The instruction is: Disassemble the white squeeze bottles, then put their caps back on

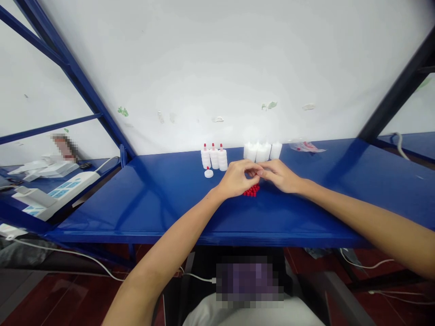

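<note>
My left hand [238, 178] and my right hand [279, 175] meet fingertip to fingertip over the blue table. Fingers of both are pinched together; whatever they hold is too small or hidden to name. Just beneath them lies a cluster of small red caps [250, 192]. To the left stand several white bottles with red tips [214, 158], and in front of these is a small white round piece with a red tip [208, 173]. Behind my hands are several white bottles without red tips [261, 151], partly covered by my fingers.
A clear plastic bag with red bits [307, 146] lies at the back right of the blue table [176, 194]. On the far left are a white power strip [68, 190] and white papers or boxes [47, 170]. Blue metal posts stand at both sides, before a white wall.
</note>
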